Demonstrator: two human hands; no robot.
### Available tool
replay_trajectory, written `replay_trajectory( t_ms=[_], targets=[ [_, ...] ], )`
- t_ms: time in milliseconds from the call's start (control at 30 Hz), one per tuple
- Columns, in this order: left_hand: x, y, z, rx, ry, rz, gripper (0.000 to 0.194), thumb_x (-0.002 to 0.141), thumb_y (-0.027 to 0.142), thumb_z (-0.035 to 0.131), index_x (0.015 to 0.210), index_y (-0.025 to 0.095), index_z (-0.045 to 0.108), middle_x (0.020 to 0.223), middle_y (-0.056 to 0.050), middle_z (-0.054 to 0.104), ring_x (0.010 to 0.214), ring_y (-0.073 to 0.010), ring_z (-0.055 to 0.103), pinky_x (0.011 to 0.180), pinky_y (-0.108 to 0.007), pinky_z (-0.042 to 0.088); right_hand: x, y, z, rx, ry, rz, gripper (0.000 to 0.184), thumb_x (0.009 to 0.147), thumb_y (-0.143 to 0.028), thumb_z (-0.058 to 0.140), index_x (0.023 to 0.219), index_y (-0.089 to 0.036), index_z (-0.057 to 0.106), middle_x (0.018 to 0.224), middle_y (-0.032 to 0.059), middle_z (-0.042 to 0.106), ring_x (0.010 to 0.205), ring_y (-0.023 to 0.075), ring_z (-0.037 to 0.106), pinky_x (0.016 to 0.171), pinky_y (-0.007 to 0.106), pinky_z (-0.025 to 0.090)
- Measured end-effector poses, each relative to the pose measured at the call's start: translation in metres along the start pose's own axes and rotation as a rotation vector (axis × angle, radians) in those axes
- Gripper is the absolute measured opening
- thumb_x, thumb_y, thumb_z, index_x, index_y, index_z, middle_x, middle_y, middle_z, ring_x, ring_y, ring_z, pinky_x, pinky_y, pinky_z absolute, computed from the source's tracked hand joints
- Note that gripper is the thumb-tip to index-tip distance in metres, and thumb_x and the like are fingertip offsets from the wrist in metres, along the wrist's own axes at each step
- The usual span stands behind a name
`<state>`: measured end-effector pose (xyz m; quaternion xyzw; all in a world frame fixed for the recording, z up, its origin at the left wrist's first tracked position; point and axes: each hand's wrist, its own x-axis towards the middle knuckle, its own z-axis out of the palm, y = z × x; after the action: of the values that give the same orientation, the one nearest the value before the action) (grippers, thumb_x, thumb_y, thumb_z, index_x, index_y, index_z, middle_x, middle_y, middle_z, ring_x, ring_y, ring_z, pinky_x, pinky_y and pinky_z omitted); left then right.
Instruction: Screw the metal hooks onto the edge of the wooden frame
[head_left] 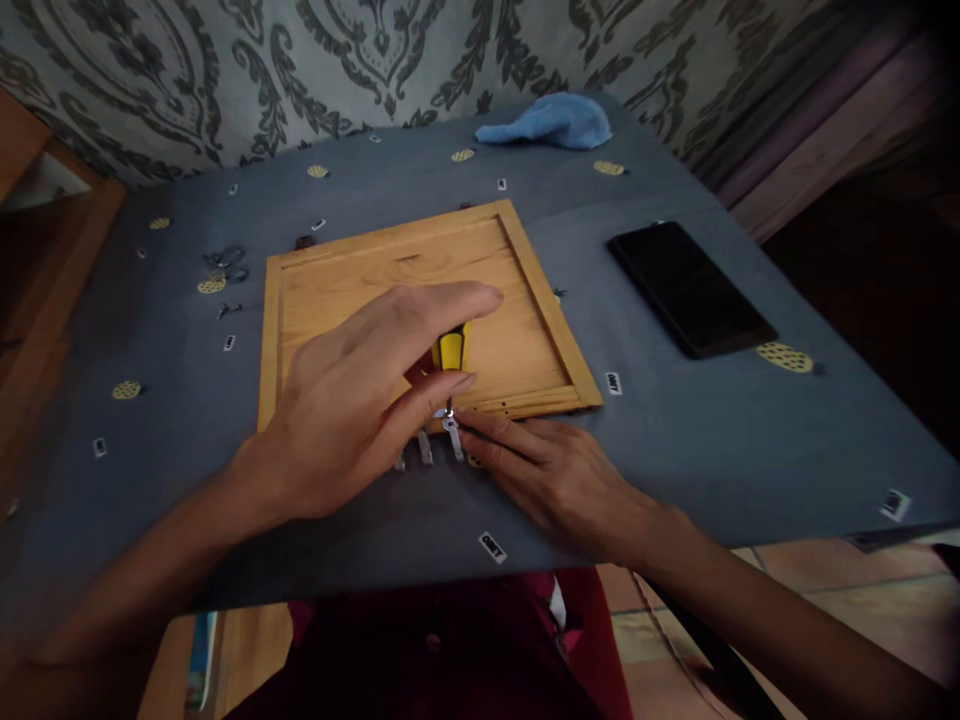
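A framed wooden panel (420, 265) lies flat on the table. Over its near edge, my left hand (360, 390) is closed around a screwdriver (451, 350) with a yellow and black handle. The screwdriver stands upright, its shaft down at a small metal hook (454, 440) on the panel's edge. My right hand (559, 470) pinches this hook from the right, fingertips against it. Two similar metal hooks (425, 447) stick out beside it, partly behind my left hand. Small dark holes show in the frame right of the hook.
Loose small metal pieces (227, 310) and thin dark rings or wire (229, 262) lie left of the panel. A black phone (690, 288) rests to the right, and a blue cloth (551, 122) at the back. Wooden furniture (82, 240) borders the left side.
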<state>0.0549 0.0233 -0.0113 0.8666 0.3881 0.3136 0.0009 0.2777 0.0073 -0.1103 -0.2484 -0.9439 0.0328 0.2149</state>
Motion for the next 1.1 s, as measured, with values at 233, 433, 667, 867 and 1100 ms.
replay_trajectory(
  t_ms=[233, 433, 667, 867, 1100],
  targets=[
    [0.0016, 0.0018, -0.0022, 0.030, -0.065, 0.048, 0.038, 0.093, 0.017, 0.057, 0.130, 0.016, 0.048, 0.121, -0.004, 0.066, 0.107, -0.0137, 0.066, 0.093, -0.022, 0.057, -0.0007, 0.0002, 0.0006, 0.004, 0.036, -0.013, 0.034, 0.098, -0.011, 0.042, 0.126, -0.010, 0.060, 0.134, 0.0132, 0.062, 0.083, 0.0185, 0.068, 0.070, 0.035, 0.058],
    [0.0012, 0.0046, -0.0009, 0.073, -0.057, -0.015, 0.035, 0.093, 0.019, 0.060, 0.126, 0.022, 0.051, 0.113, -0.002, 0.069, 0.099, -0.0144, 0.069, 0.084, -0.023, 0.059, -0.0002, -0.0002, 0.0004, 0.009, 0.031, -0.008, 0.033, 0.097, -0.010, 0.043, 0.124, -0.011, 0.062, 0.133, 0.0137, 0.062, 0.086, 0.0183, 0.068, 0.073, 0.035, 0.058],
    [0.0011, -0.0010, -0.0040, 0.018, -0.086, 0.021, 0.039, 0.092, 0.019, 0.059, 0.130, 0.017, 0.049, 0.118, -0.004, 0.067, 0.110, -0.0161, 0.065, 0.095, -0.023, 0.056, -0.0012, 0.0000, 0.0007, 0.023, 0.005, 0.000, 0.036, 0.096, -0.009, 0.042, 0.127, -0.011, 0.061, 0.136, 0.0140, 0.059, 0.087, 0.0192, 0.067, 0.072, 0.037, 0.058],
    [0.0043, 0.0009, -0.0033, 0.079, -0.056, 0.014, 0.031, 0.093, 0.021, 0.060, 0.122, 0.018, 0.055, 0.114, -0.003, 0.070, 0.102, -0.0162, 0.069, 0.087, -0.025, 0.059, -0.0010, -0.0004, 0.0007, 0.007, 0.023, 0.000, 0.034, 0.096, -0.010, 0.043, 0.124, -0.011, 0.063, 0.134, 0.0137, 0.061, 0.086, 0.0188, 0.066, 0.071, 0.036, 0.057],
    [0.0036, -0.0023, -0.0081, 0.049, -0.089, 0.032, 0.039, 0.092, 0.019, 0.061, 0.129, 0.017, 0.049, 0.124, -0.003, 0.066, 0.104, -0.0128, 0.067, 0.088, -0.020, 0.057, 0.0008, -0.0006, -0.0003, 0.003, 0.030, -0.006, 0.032, 0.096, -0.009, 0.045, 0.122, -0.010, 0.063, 0.131, 0.0138, 0.063, 0.081, 0.0180, 0.067, 0.069, 0.034, 0.056]
  ],
)
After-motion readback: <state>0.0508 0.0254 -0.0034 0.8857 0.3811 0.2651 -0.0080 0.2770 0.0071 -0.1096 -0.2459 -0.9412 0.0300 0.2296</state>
